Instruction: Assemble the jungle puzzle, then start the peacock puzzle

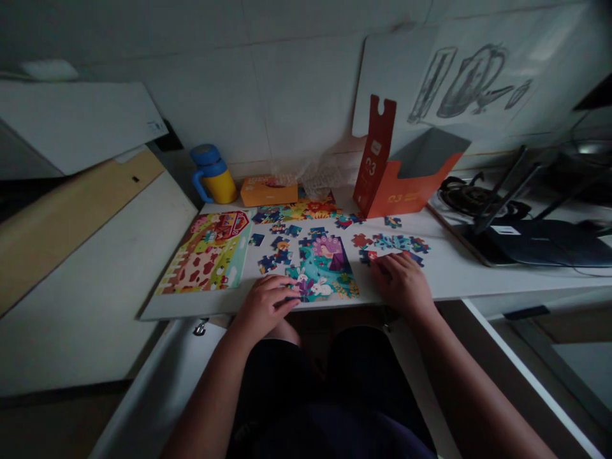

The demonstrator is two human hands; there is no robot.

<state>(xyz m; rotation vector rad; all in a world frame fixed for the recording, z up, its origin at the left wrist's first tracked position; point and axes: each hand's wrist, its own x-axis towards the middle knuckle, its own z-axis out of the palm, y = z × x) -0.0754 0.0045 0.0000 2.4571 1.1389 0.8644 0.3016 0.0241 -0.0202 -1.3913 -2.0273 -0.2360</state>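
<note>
A partly joined jigsaw puzzle [329,268] lies at the front of the white table, showing white rabbits and a purple peacock. My left hand [268,301] rests at its lower left corner, fingers apart and touching the edge. To the right, my right hand [403,280] lies palm down by a group of loose puzzle pieces [394,243], fingers slightly bent and partly over them; I see nothing gripped in it. More loose pieces [281,250] are scattered left of the joined part. A finished farm puzzle [205,255] with a spotted cow lies at far left.
At the back stand a blue and yellow jug [215,178], a flat orange box [269,191], clear plastic wrap [322,176] and a tall open orange box [401,185]. Another puzzle with a lion [318,209] lies behind. A black router [549,239] sits by the stove [478,199].
</note>
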